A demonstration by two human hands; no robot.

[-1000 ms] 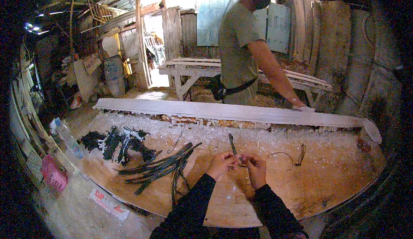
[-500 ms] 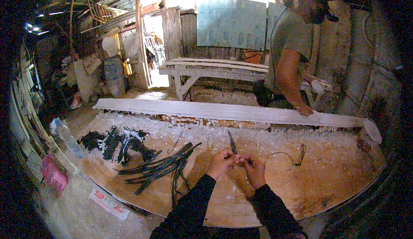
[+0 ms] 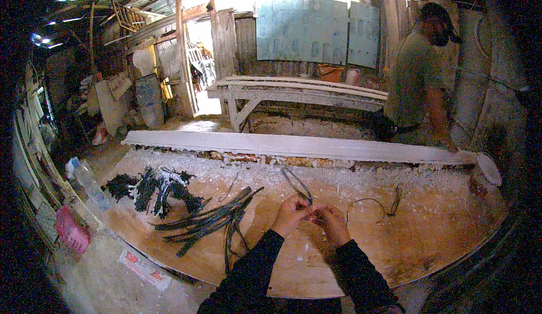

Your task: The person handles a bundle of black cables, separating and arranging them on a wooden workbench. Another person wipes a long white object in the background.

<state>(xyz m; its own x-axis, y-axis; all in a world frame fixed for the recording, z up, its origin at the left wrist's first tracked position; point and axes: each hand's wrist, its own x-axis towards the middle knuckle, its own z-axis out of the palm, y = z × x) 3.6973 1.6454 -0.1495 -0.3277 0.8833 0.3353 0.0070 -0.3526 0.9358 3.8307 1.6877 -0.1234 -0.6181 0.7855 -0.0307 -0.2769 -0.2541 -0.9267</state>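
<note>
- A dim shed of weathered boards and corrugated metal lay beyond the fingers, with pale blue sheets point(image 3: 302, 31) on its far wall.
- A wooden table point(image 3: 423, 252), flecked with white, spread beneath the fingers; a long white beam point(image 3: 299, 144) crossed its far side, ahead of them.
- The left hand point(image 3: 289, 217) had its fingers pinched narrowly on a dark strip point(image 3: 308, 195), which rose ahead of them in a slim loop.
- The right hand point(image 3: 332, 223) met it, its fingers drawn close together; whether they gripped the strip's near end, I could not tell.
- Left of the fingers lay loose black strips point(image 3: 209, 223), and farther left, dark and white bundles point(image 3: 164, 190).
- Right of the fingers, a thin cord point(image 3: 361, 200) curved across the wood.
- Well left stood a clear bottle point(image 3: 90, 184); a pink basket point(image 3: 72, 232) was lower down.
- Beyond the fingers, far right, a co-worker point(image 3: 415, 82) reached toward the beam's end.
</note>
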